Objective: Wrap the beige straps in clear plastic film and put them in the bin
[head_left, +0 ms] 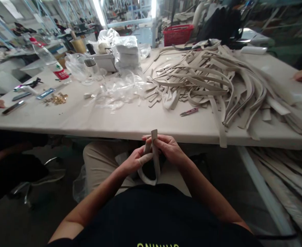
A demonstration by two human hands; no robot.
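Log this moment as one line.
Left hand: holding beige strap | Right hand: holding same strap, near its end | Strap: bent | Table: strap pile, snips

I've got one head view: from above the wearer's dark shirt [153, 212], facing forward and down, wide. Left hand [136, 159] and right hand [170, 148] sit close, low centre; bench [109, 120] crosses mid-frame beyond them; workshop [127, 23] farthest off, along the top.
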